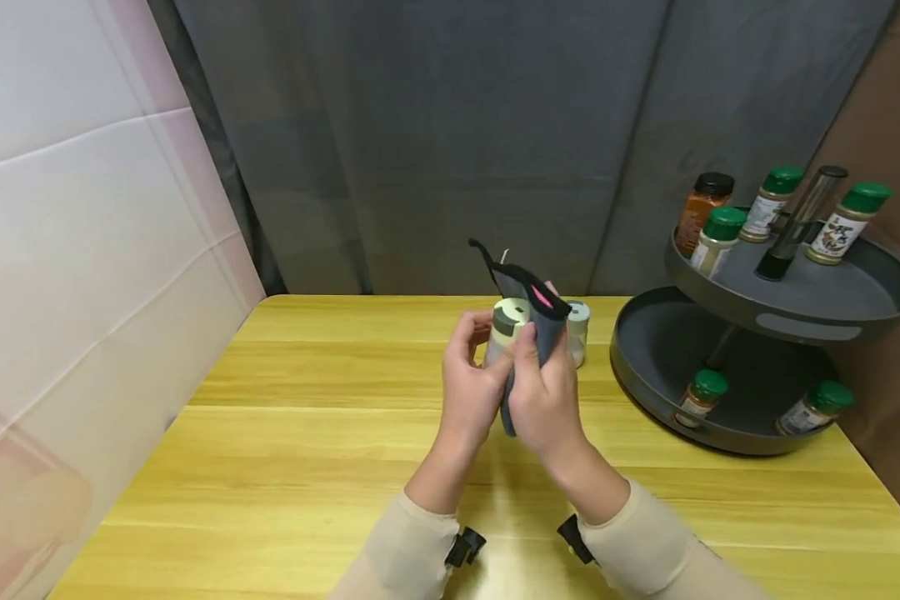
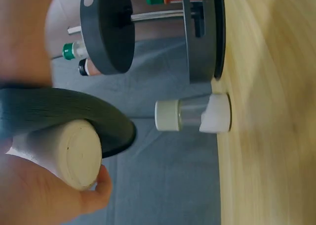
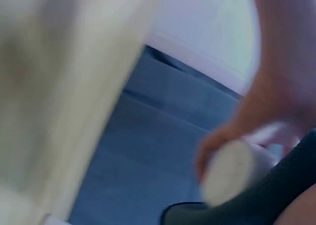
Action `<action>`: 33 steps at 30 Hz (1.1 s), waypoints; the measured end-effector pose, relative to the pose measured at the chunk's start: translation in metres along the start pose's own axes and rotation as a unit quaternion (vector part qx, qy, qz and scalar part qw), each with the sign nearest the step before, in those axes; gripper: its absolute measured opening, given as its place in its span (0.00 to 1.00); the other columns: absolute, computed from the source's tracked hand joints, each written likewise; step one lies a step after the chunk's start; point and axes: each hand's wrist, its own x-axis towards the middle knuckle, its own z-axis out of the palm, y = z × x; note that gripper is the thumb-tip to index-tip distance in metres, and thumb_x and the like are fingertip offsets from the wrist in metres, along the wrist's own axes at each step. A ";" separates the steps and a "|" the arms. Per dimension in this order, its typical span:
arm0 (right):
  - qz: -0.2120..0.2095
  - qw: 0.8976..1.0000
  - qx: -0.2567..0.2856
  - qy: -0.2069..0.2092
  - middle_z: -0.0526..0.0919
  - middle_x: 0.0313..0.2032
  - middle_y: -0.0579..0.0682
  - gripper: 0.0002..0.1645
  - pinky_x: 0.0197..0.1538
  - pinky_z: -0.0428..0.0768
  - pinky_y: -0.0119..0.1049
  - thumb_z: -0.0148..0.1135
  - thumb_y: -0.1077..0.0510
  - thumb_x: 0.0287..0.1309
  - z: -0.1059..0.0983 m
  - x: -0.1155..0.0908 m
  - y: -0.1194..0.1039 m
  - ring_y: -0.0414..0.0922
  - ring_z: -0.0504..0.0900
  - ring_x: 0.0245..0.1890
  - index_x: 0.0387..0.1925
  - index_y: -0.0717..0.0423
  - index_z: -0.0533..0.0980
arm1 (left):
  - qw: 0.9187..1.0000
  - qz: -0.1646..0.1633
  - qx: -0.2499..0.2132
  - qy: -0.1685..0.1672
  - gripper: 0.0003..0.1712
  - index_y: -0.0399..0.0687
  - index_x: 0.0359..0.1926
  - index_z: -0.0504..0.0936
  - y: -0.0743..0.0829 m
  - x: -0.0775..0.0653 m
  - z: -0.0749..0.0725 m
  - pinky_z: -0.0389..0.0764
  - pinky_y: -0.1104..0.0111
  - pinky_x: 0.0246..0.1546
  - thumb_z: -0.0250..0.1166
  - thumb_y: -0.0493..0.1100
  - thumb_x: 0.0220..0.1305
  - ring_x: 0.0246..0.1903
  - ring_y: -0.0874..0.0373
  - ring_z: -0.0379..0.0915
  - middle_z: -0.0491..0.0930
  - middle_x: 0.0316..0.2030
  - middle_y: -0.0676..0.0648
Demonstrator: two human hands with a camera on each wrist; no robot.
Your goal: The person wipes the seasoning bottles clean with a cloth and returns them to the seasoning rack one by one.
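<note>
My left hand [image 1: 468, 387] holds a clear seasoning jar [image 1: 512, 321] with a pale lid, raised over the table. In the left wrist view, the jar's round cream end [image 2: 81, 156] faces the camera. A grey-blue cloth [image 1: 547, 329] with black edging and a pink spot is gripped by my right hand [image 1: 547, 408], thumb across its front. The cloth lies against the jar's side; the fingers behind it are hidden. In the right wrist view, the cloth [image 3: 276, 195] and jar [image 3: 232, 173] are blurred. Behind my right hand, a second jar [image 2: 190, 116] with white contents stands upright.
On the right stands a dark grey two-tier turntable rack [image 1: 795, 321]. Several green-capped spice bottles [image 1: 843, 225] and a black-capped orange one [image 1: 705, 208] are on its tiers. The wooden table [image 1: 307, 467] ends at a grey curtain [image 1: 420, 150]; a pale wall sheet [image 1: 97, 250] hangs left.
</note>
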 end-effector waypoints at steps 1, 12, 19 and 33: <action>0.003 1.000 -0.011 -0.006 0.77 0.57 0.59 0.33 0.63 0.72 0.44 0.41 0.51 0.86 0.001 -0.003 0.004 0.50 0.78 0.54 0.82 0.59 0.53 | 1.000 -0.002 -0.003 0.002 0.19 0.41 0.55 0.83 0.000 0.001 -0.001 0.72 0.53 0.62 0.73 0.38 0.64 0.53 0.52 0.74 0.83 0.51 0.39; 0.151 0.986 0.045 -0.050 0.80 0.50 0.58 0.35 0.53 0.78 0.34 0.33 0.38 0.86 -0.016 -0.013 0.023 0.45 0.80 0.46 0.64 0.62 0.70 | 0.999 0.028 0.012 -0.012 0.20 0.39 0.59 0.81 0.003 0.014 -0.013 0.74 0.55 0.62 0.71 0.40 0.69 0.52 0.52 0.76 0.82 0.53 0.38; 0.129 0.983 0.124 0.037 0.83 0.34 0.45 0.41 0.44 0.82 0.30 0.33 0.34 0.84 -0.033 0.010 0.000 0.39 0.84 0.37 0.46 0.68 0.76 | 0.999 0.020 0.007 -0.048 0.19 0.39 0.62 0.79 -0.002 0.006 -0.007 0.82 0.65 0.49 0.58 0.45 0.80 0.45 0.54 0.79 0.82 0.51 0.36; 0.007 0.996 0.088 -0.030 0.78 0.54 0.59 0.30 0.56 0.78 0.28 0.35 0.47 0.87 -0.021 -0.002 -0.005 0.44 0.79 0.48 0.73 0.65 0.61 | 0.996 0.071 0.030 -0.048 0.31 0.42 0.58 0.79 -0.009 -0.002 0.003 0.80 0.70 0.38 0.70 0.62 0.70 0.43 0.54 0.79 0.84 0.48 0.42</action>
